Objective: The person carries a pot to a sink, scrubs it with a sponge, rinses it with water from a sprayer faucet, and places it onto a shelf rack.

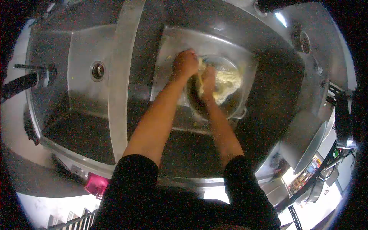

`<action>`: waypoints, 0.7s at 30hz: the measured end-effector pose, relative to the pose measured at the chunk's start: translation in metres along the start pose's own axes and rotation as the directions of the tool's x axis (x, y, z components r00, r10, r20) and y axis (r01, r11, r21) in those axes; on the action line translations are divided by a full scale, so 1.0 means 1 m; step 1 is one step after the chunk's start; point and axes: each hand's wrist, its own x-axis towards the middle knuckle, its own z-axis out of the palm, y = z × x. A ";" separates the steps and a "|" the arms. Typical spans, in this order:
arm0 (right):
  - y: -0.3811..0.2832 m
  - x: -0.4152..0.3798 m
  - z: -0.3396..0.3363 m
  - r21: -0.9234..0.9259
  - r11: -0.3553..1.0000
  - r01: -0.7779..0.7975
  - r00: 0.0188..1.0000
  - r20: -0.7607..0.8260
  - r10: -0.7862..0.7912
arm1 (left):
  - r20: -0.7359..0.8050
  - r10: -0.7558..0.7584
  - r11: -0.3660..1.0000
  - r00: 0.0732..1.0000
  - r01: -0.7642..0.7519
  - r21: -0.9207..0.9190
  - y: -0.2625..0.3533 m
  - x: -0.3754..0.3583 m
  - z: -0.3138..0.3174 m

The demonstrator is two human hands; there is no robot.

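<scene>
In the right basin of a steel sink sits a round metal pot (238, 109) with a side handle, holding a pale yellow, lumpy mass (229, 84). My left hand (186, 63) is closed at the pot's upper left rim, gripping something thin and yellowish that I cannot make out. Beside it, my right hand (208, 79) is over the left part of the pot, its fingers curled and blurred near the same yellowish strand. What my right hand holds is too blurred to tell.
A steel divider (122, 76) separates the left basin, which has a drain (98, 71). A black-handled faucet (32, 78) stands at the far left. A large metal bowl (306, 142) leans at the right edge. Something pink (96, 184) hangs below the front rim.
</scene>
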 end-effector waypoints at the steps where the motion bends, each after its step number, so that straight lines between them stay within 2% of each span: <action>1: -0.012 -0.004 0.007 0.242 0.969 -0.048 0.996 0.084 0.029 | -0.005 -0.021 0.999 1.000 0.021 -0.034 0.000 -0.001 0.000; 2: -0.016 -0.012 -0.005 0.043 0.976 0.213 0.958 0.185 -0.217 | -0.066 0.013 0.999 0.998 -0.016 -0.045 -0.001 -0.001 0.000; 3: -0.028 -0.015 -0.017 -0.127 0.873 0.470 0.851 0.327 -0.410 | -0.121 0.046 0.997 0.992 -0.053 -0.056 -0.006 -0.004 0.008; 4: 0.056 -0.024 0.019 -0.343 0.863 0.370 0.918 0.277 -0.283 | -0.171 0.079 0.994 0.982 -0.091 -0.063 -0.010 -0.006 0.014; 5: 0.062 -0.010 0.016 -0.349 0.895 0.276 0.960 0.142 -0.241 | -0.175 0.133 0.985 0.976 -0.149 -0.081 -0.014 -0.008 0.011; 7: 0.041 0.023 -0.003 -0.313 0.945 0.095 0.984 -0.115 -0.137 | -0.190 0.224 0.963 0.956 -0.247 -0.110 -0.022 -0.015 -0.001; 9: 0.020 0.044 -0.021 -0.243 0.966 -0.085 0.936 -0.353 -0.006 | -0.196 0.108 0.993 0.975 -0.113 -0.018 -0.022 -0.025 0.007; 10: 0.009 0.047 -0.020 -0.160 0.980 -0.115 0.935 -0.352 0.052 | -0.197 0.060 0.998 0.979 -0.056 0.026 -0.018 -0.028 0.011; 11: -0.007 0.035 -0.018 -0.242 0.969 -0.047 0.980 -0.199 -0.002 | -0.161 0.015 1.000 0.987 -0.012 0.020 -0.013 -0.027 0.015; 12: -0.025 0.023 -0.007 -0.231 0.961 0.153 0.971 -0.145 -0.190 | -0.137 -0.030 0.999 0.990 0.033 0.017 -0.010 -0.023 0.012; 13: -0.027 0.023 -0.003 -0.289 0.933 0.216 0.968 -0.062 -0.243 | -0.107 -0.078 0.997 0.991 0.080 0.017 -0.008 -0.022 0.009; 14: -0.028 0.022 0.002 -0.336 0.898 0.285 0.955 0.023 -0.294 | -0.123 -0.038 0.999 0.992 0.039 0.011 -0.010 -0.022 0.003; 15: -0.011 0.032 -0.002 -0.462 0.855 0.235 0.972 0.126 -0.199 | -0.135 0.001 1.000 0.991 0.000 0.009 -0.009 -0.025 -0.007; 16: 0.005 0.041 -0.019 -0.510 0.835 0.205 0.978 0.135 -0.158 | -0.138 0.048 0.999 0.989 -0.048 0.009 -0.006 -0.029 -0.015; 17: 0.020 0.049 -0.036 -0.558 0.811 0.177 0.983 0.143 -0.116 | -0.136 0.007 1.000 0.991 -0.005 0.014 0.000 -0.030 -0.022; 18: 0.047 0.057 -0.047 -0.616 0.690 0.381 0.857 -0.045 -0.514 | -0.131 -0.043 0.999 0.991 0.046 0.017 0.008 -0.036 -0.026; 19: 0.054 0.061 -0.053 -0.554 0.819 0.150 0.958 -0.123 -0.258 | -0.114 -0.092 0.995 0.989 0.094 0.013 0.016 -0.042 -0.023; 21: 0.058 0.039 -0.043 -0.613 0.784 -0.097 0.984 -0.176 -0.015 | -0.144 -0.091 0.996 0.985 0.090 -0.014 0.034 -0.045 -0.007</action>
